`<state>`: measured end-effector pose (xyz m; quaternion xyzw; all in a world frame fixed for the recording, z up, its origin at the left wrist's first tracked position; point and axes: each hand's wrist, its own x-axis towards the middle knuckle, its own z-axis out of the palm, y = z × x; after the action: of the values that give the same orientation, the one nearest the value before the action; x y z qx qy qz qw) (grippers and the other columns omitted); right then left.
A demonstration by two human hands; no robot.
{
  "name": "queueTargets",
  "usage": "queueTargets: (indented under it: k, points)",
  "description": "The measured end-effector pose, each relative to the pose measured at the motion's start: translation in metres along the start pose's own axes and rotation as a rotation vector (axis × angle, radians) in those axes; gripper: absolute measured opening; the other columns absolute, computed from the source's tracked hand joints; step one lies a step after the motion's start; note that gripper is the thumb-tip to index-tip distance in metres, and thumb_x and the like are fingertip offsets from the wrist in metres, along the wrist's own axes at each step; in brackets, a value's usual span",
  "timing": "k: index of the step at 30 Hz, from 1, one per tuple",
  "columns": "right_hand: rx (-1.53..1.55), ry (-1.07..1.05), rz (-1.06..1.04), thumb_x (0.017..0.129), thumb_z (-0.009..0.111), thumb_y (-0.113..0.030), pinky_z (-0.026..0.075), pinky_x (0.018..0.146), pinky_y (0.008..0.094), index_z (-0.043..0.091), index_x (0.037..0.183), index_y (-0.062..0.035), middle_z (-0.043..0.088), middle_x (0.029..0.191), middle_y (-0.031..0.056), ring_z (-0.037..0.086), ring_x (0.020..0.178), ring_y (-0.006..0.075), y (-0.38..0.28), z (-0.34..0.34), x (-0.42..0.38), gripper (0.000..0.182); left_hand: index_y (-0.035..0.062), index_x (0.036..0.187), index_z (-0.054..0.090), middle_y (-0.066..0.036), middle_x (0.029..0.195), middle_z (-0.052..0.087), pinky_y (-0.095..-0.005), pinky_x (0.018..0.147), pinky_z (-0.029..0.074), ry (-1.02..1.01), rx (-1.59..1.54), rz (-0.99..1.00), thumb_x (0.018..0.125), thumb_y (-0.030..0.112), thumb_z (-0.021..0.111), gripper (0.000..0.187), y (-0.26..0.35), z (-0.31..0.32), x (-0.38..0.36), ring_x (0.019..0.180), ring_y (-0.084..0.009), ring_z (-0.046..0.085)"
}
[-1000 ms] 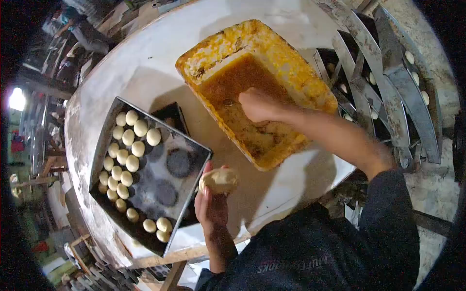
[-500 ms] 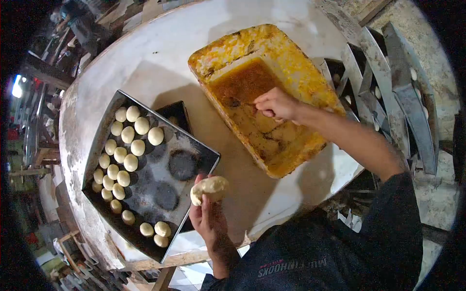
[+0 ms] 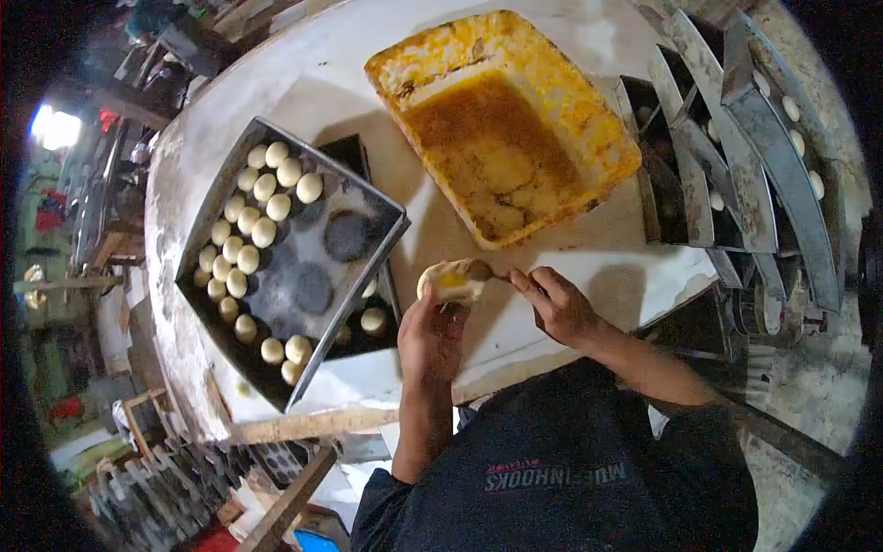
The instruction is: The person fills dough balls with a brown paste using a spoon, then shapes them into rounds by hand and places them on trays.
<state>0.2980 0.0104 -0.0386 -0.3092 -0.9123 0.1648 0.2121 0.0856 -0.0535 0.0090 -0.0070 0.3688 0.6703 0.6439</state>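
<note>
Metal tray (image 3: 315,248) (dough balls (image 3: 248,219)), tub (image 3: 572,106) of paste (image 3: 497,124)

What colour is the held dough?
The dough is cream with a yellow patch, clearest in the head view.

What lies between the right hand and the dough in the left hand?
In the head view, a spoon-like tool spans the gap: the right hand holds one end, the other is at the dough in the left hand.

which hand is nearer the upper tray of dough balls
Left. The left hand, holding a piece of dough, is just to the right of the upper tray, apart from it; the right hand, holding a utensil, is farther right, beyond the dough.
</note>
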Motion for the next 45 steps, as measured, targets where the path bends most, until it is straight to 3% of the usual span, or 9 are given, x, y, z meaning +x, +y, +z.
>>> queueTargets:
  k: [7, 11, 19, 25, 30, 32, 36, 42, 45]
  points:
    - [-0.253, 0.076, 0.043, 0.087, 0.058, -0.018, 0.050, 0.078, 0.0366, 0.059, 0.116, -0.0012, 0.057, 0.100, 0.0181, 0.058, 0.086, 0.0352, 0.025, 0.044, -0.030, 0.033, -0.0020, 0.137, 0.040, -0.018, 0.132, 0.050, -0.0396, 0.101, 0.043, 0.154, 0.003, 0.282, 0.099, 0.022, 0.045, 0.045, -0.016, -0.004, -0.049, 0.120, -0.0269, 0.051]
    - [0.956, 0.024, 0.260, 0.085, 0.067, -0.016, 0.055, 0.070, 0.0329, 0.062, 0.105, 0.0083, 0.054, 0.113, 0.0190, 0.064, 0.088, 0.0221, -0.038, -0.025, -0.012, 0.031, -0.0016, 0.143, 0.029, -0.018, 0.138, 0.044, -0.0385, 0.104, 0.039, -0.077, 0.096, 0.324, 0.098, 0.021, 0.049, 0.055, -0.062, 0.016, -0.066, 0.127, -0.0248, 0.045]
    - [0.261, 0.425, 0.022, 0.081, 0.062, -0.005, 0.051, 0.077, 0.0378, 0.057, 0.098, 0.0042, 0.055, 0.103, 0.0149, 0.060, 0.089, 0.0325, -0.099, -0.152, -0.094, 0.020, -0.0042, 0.148, 0.005, -0.022, 0.140, 0.036, -0.0367, 0.105, 0.034, -0.189, 0.736, 0.794, 0.093, 0.027, 0.057, 0.082, -0.172, 0.087, -0.146, 0.122, -0.0265, 0.045]
    - [0.565, 0.305, 0.125, 0.075, 0.077, -0.017, 0.051, 0.062, 0.0290, 0.065, 0.089, 0.0000, 0.061, 0.087, 0.0099, 0.062, 0.072, 0.0200, -0.097, -0.221, -0.163, 0.025, -0.0011, 0.118, 0.057, -0.024, 0.132, 0.043, -0.0421, 0.099, 0.039, -0.417, 0.536, 0.872, 0.088, 0.044, 0.061, 0.054, -0.200, 0.087, -0.193, 0.115, -0.0283, 0.050]
    - [1.074, 0.116, 0.304, 0.073, 0.080, -0.013, 0.052, 0.064, 0.0260, 0.066, 0.101, 0.0032, 0.065, 0.086, 0.0108, 0.066, 0.079, 0.0160, -0.090, -0.220, -0.186, 0.035, 0.0032, 0.120, 0.051, -0.028, 0.109, 0.057, -0.0473, 0.084, 0.047, -0.300, 1.089, 1.443, 0.095, 0.032, 0.053, 0.039, -0.215, 0.091, -0.199, 0.101, -0.0363, 0.057]
    - [0.662, 0.436, -0.179, 0.073, 0.080, -0.012, 0.054, 0.066, 0.0272, 0.066, 0.103, 0.0033, 0.065, 0.086, 0.0125, 0.066, 0.082, 0.0201, -0.093, -0.213, -0.177, 0.036, 0.0022, 0.135, 0.045, -0.024, 0.101, 0.062, -0.0405, 0.080, 0.046, -0.099, 1.342, 1.662, 0.092, 0.026, 0.057, 0.051, -0.211, 0.090, -0.199, 0.096, -0.0321, 0.057]
    - [0.471, 0.320, -0.080, 0.075, 0.072, -0.010, 0.053, 0.072, 0.0377, 0.063, 0.106, 0.0020, 0.062, 0.096, 0.0122, 0.064, 0.084, 0.0283, -0.117, -0.208, -0.163, 0.034, -0.0047, 0.134, 0.043, -0.016, 0.101, 0.059, -0.0351, 0.088, 0.041, -0.136, 1.698, 1.451, 0.086, 0.026, 0.058, 0.059, -0.178, 0.101, -0.209, 0.093, -0.0266, 0.053]
    - [0.544, 0.332, -0.103, 0.070, 0.081, -0.010, 0.052, 0.064, 0.0286, 0.069, 0.092, -0.0041, 0.065, 0.089, 0.0079, 0.065, 0.075, 0.0194, -0.127, -0.207, -0.103, 0.026, 0.0075, 0.107, 0.058, -0.012, 0.106, 0.038, -0.0375, 0.082, 0.040, -0.465, 0.307, 0.729, 0.089, 0.056, 0.046, 0.053, -0.140, 0.084, -0.190, 0.100, -0.0259, 0.042]
    - [0.810, 0.185, 0.004, 0.068, 0.082, -0.009, 0.050, 0.061, 0.0269, 0.069, 0.091, -0.0073, 0.063, 0.082, 0.0076, 0.063, 0.071, 0.0175, -0.134, -0.193, -0.077, 0.026, 0.0133, 0.091, 0.059, -0.010, 0.100, 0.038, -0.0430, 0.089, 0.045, -0.599, 0.484, 1.017, 0.096, 0.049, 0.042, 0.039, -0.109, 0.067, -0.163, 0.091, -0.0246, 0.043]
